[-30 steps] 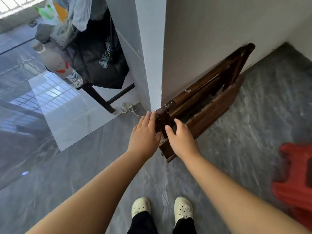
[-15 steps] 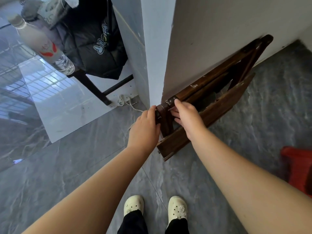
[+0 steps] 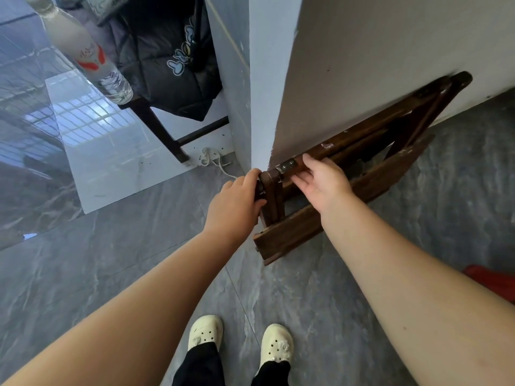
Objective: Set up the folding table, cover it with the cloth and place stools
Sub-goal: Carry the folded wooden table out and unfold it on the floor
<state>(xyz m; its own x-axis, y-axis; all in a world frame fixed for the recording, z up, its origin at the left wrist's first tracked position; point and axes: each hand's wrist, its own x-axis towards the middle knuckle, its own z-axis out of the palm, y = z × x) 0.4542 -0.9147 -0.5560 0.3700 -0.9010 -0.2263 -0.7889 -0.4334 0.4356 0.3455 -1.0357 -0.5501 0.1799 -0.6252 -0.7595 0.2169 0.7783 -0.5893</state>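
As left hand (image 3: 234,204) and right hand (image 3: 323,182) grip it, the scuffed dark-wood folding table (image 3: 292,235) stands folded.

Bright even daylight; window grid glares off the glossy floor (image 3: 83,126) at left, soft shadow under the folding table (image 3: 320,227). Wide-angle lens bows the wall (image 3: 362,65) edges & stretches forearms (image 3: 139,316) twd bottom corners; centre sharp, bottle (image 3: 83,51) top left slightly soft.
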